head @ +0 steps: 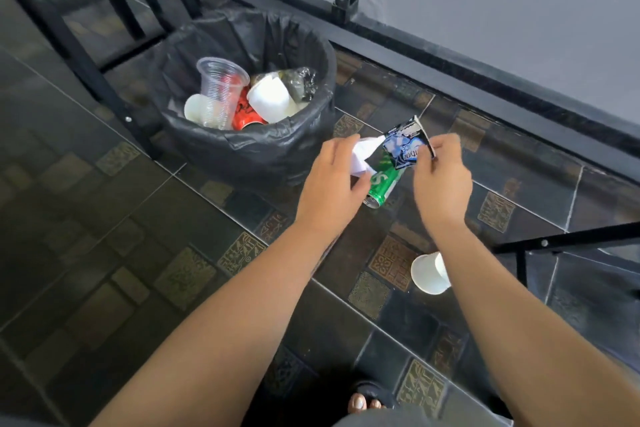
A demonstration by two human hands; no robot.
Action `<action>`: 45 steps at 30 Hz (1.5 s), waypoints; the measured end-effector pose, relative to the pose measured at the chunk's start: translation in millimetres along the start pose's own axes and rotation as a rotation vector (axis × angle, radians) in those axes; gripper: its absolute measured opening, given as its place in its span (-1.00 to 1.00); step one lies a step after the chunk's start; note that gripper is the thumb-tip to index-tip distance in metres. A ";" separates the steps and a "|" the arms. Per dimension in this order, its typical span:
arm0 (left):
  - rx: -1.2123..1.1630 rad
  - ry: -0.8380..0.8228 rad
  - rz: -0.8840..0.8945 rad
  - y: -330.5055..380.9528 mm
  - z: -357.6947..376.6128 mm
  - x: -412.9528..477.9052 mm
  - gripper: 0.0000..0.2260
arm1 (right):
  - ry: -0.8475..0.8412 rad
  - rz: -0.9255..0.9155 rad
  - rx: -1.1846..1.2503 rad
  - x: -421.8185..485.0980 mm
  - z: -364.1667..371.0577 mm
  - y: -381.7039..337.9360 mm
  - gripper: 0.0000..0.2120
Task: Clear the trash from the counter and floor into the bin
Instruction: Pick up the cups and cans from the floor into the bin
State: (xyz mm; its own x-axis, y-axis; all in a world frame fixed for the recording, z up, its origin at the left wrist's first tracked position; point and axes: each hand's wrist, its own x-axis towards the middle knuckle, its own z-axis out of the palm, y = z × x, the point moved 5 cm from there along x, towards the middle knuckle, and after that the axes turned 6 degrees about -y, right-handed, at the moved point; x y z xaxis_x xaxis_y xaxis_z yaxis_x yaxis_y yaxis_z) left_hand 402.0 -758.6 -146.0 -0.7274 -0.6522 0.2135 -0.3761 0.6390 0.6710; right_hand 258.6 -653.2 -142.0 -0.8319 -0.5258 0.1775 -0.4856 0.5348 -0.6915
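Step in hand: carrying floor litter to the bin [249,146], which stands lined with a black bag and already holds a clear plastic cup [221,90], a red can [244,116] and a white cup [270,99].

The left hand [332,177], just beside the bin's near rim, has its grip closed around crumpled white paper [363,152]. The right hand [441,177], a little further from the bin, pinches a blue wrapper [407,144] between thumb and fingers. Both items are held above the floor, not yet over the bin's opening.

A green can [382,185] shows between the two hands, near the bin's base; whether it lies on the floor or is held cannot be told. A white paper cup [429,274] lies on its side on the floor, well apart from the bin.

Judgement: the next move calls for bringing both hands over the bin's opening and releasing. The green can and paper cup remain to be collected. No tabletop is in view.
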 end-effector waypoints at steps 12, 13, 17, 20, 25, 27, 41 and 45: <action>0.223 0.405 -0.111 -56.3 -146.0 40.0 -0.53 | -0.062 -0.360 0.134 36.7 46.0 -158.5 -0.88; 0.272 0.383 -0.138 -69.3 -150.0 40.3 -0.53 | -0.101 -0.399 0.060 40.9 56.3 -165.1 -0.90; 0.431 0.245 -0.180 -104.3 -148.2 40.4 -0.60 | -0.280 -0.472 -0.277 54.1 97.8 -177.3 -0.71; 0.529 0.250 -0.110 -106.1 -141.8 38.2 -0.59 | -0.393 -0.522 -0.389 54.9 122.3 -171.8 -0.63; 0.591 0.224 -0.150 -107.2 -136.3 32.5 -0.49 | -0.357 -0.535 -0.298 46.9 120.1 -157.7 -0.60; 0.590 0.208 -0.152 -104.7 -131.6 29.5 -0.48 | -0.353 -0.553 -0.312 40.5 115.1 -150.7 -0.59; 0.668 -0.114 0.165 -15.9 -5.3 7.2 -0.50 | -0.406 -0.304 -0.502 -28.3 20.8 -4.4 -0.48; 0.618 -0.272 0.102 -12.8 43.4 -3.0 -0.49 | -0.587 -0.084 -0.680 -58.1 3.6 57.9 -0.34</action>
State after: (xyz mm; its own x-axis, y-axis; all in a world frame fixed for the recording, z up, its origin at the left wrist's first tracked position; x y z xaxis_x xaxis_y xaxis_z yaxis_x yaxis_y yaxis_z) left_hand 384.1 -747.1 -186.1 -0.8645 -0.5024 0.0134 -0.4981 0.8601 0.1105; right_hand 279.8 -594.1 -194.9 -0.6061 -0.7342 -0.3059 -0.7478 0.6571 -0.0953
